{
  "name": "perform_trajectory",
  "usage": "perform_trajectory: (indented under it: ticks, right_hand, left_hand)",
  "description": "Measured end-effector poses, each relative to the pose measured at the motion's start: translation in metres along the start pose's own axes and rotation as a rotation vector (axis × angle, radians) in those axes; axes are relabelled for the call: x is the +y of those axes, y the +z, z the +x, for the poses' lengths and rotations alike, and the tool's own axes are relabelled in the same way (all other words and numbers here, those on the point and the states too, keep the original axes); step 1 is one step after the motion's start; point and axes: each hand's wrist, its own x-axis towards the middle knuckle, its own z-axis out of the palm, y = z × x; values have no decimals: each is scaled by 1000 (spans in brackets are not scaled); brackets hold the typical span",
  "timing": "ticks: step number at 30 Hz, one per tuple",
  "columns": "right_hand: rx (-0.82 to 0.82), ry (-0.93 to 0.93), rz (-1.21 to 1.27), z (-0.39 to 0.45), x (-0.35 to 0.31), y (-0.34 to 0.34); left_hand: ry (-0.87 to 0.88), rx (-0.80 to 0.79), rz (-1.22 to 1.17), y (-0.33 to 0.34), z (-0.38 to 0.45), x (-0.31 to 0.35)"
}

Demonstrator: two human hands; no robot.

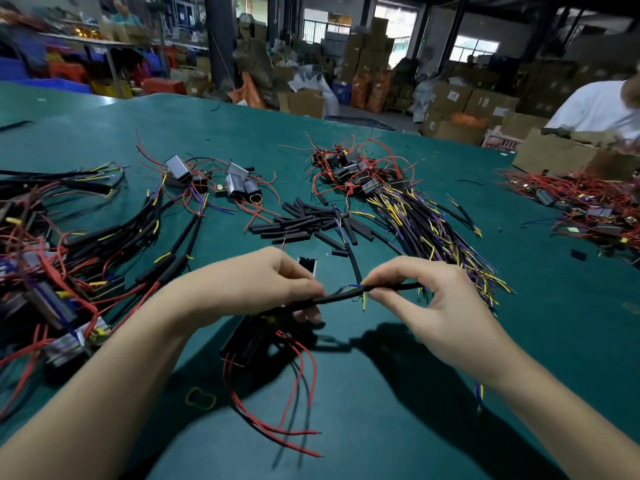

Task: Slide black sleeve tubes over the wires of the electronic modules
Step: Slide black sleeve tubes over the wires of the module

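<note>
Dozens of finished modules (pixel 52 289) lay heaped at the left edge of the green table (pixel 381 427), their wires already in black tubing. Just right of them, the left hand (pixel 263 285) pinched a sleeved wire bundle (pixel 311 301) between thumb and curled fingertips, and the black module (pixel 247 341) it belonged to hung below that hand, trailing red wires (pixel 304 393) over the table. At the middle, blue and yellow wire ends (pixel 362 294) showed between the two hands. The right hand (pixel 436 306) pinched a second black sleeve tube (pixel 394 287) at those ends, fingers curled round it. Beyond the hands lay loose sleeve tubes (pixel 311 223), and right of them a pile of unsleeved modules (pixel 360 174) with fanned wires.
</note>
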Motion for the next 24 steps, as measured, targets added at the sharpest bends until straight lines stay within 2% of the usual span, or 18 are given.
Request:
perform_trajectory:
  ticks: [4, 15, 20, 24]
  right_hand:
    - [-44, -70, -90, 2, 0, -6]
    - [-86, -168, -280, 7, 8, -17]
    - [-79, -184, -365, 9, 11, -17]
    - [-69, -191, -395, 8, 13, -19]
  left_hand:
    - [10, -74, -33, -4, -1, -2]
    - [252, 198, -189, 11, 10, 0]
    - [338, 258, -240, 29, 13, 7]
    - [290, 243, -291, 29, 13, 6]
